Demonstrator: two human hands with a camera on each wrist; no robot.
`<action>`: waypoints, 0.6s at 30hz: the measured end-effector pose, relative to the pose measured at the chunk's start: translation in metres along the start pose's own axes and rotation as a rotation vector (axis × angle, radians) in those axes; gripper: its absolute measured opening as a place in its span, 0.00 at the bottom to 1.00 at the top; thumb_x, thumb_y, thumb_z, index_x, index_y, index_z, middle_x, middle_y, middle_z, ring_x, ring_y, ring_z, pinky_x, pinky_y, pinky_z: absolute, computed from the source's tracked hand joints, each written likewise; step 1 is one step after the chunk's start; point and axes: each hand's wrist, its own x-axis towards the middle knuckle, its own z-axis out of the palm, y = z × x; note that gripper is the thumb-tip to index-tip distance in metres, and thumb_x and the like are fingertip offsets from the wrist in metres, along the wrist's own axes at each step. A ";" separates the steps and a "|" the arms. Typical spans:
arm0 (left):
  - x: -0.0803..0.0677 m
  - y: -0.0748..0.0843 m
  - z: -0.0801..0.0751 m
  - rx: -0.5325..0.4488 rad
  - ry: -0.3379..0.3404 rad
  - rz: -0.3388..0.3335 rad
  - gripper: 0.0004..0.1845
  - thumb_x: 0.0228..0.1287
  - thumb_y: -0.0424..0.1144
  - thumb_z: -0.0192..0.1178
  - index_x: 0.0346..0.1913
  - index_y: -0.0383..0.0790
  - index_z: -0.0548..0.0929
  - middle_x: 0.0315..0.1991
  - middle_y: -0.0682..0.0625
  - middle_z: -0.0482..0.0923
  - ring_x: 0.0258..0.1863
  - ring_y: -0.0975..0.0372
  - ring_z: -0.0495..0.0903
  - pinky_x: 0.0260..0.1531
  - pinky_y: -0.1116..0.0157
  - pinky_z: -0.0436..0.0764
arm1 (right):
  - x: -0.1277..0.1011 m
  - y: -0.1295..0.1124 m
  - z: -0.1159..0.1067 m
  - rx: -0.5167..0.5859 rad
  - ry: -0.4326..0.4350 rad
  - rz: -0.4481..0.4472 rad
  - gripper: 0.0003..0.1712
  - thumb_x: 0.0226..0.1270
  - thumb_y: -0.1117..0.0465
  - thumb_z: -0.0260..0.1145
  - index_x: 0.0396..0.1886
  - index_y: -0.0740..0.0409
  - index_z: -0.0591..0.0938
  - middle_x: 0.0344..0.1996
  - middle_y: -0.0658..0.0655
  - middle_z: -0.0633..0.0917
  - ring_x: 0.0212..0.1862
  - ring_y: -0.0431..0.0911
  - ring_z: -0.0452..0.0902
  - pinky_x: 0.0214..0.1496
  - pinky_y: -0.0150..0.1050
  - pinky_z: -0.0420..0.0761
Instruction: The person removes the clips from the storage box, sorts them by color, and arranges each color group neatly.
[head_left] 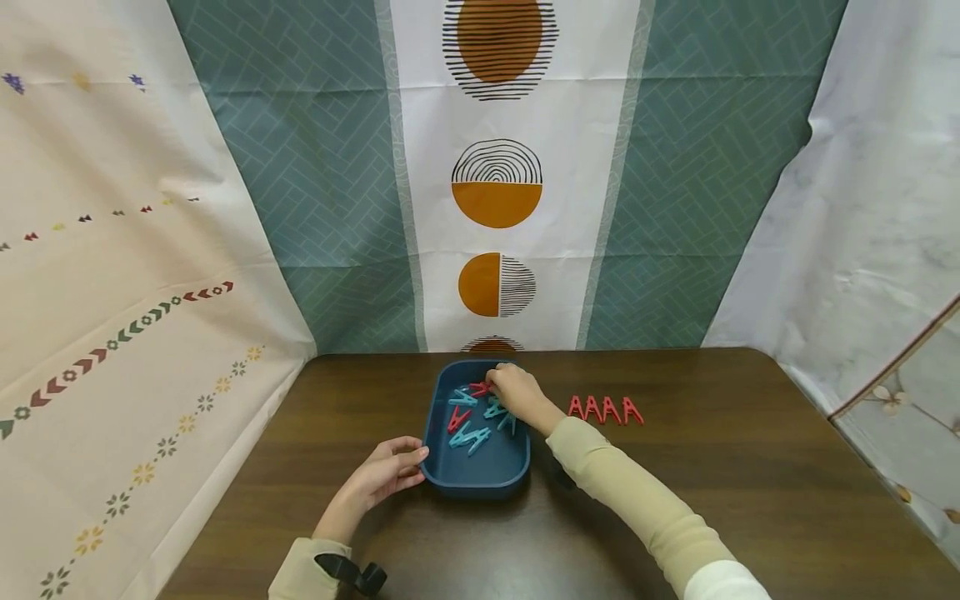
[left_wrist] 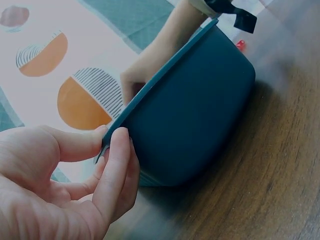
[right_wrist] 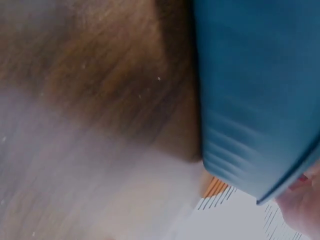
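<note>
A dark blue tray point(head_left: 475, 486) stands on the brown table and holds several teal clothespins point(head_left: 470, 437) and red clothespins point(head_left: 457, 418). My left hand point(head_left: 417, 457) pinches the tray's near left corner, with the thumb and forefinger on the rim point(left_wrist: 113, 138). My right hand point(head_left: 501, 380) reaches into the far end of the tray. Its fingers curl down on a red clothespin point(head_left: 480, 388). In the right wrist view only the tray's outer wall point(right_wrist: 250, 85), a bit of red point(right_wrist: 302, 178) and the edge of my right hand point(right_wrist: 301, 204) show.
Several red clothespins point(head_left: 604, 410) stand in a row on the table point(head_left: 712, 467), right of the tray. Patterned cloth backdrops point(head_left: 495, 192) close off the far edge and both sides. One red clothespin point(left_wrist: 240, 44) shows past the tray in the left wrist view.
</note>
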 end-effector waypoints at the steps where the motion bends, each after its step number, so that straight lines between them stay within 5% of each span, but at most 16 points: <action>1: 0.000 0.000 0.000 0.001 0.000 0.001 0.21 0.68 0.41 0.60 0.54 0.30 0.68 0.34 0.49 0.80 0.31 0.66 0.82 0.38 0.70 0.84 | -0.001 0.002 -0.002 0.028 0.012 -0.005 0.07 0.67 0.66 0.63 0.41 0.61 0.85 0.35 0.58 0.84 0.39 0.49 0.79 0.42 0.42 0.84; 11: -0.002 0.004 0.001 -0.003 0.002 0.007 0.19 0.68 0.41 0.60 0.53 0.31 0.69 0.33 0.50 0.80 0.31 0.66 0.83 0.37 0.71 0.84 | -0.020 0.012 -0.018 0.331 0.094 -0.019 0.06 0.62 0.73 0.63 0.37 0.66 0.83 0.33 0.60 0.85 0.33 0.46 0.79 0.36 0.38 0.82; 18: -0.003 0.002 0.004 -0.011 0.027 -0.014 0.21 0.67 0.41 0.61 0.53 0.31 0.69 0.31 0.51 0.80 0.30 0.66 0.83 0.36 0.71 0.84 | -0.041 0.017 -0.021 0.372 0.184 -0.028 0.05 0.64 0.69 0.65 0.36 0.61 0.86 0.34 0.56 0.87 0.35 0.44 0.82 0.38 0.36 0.83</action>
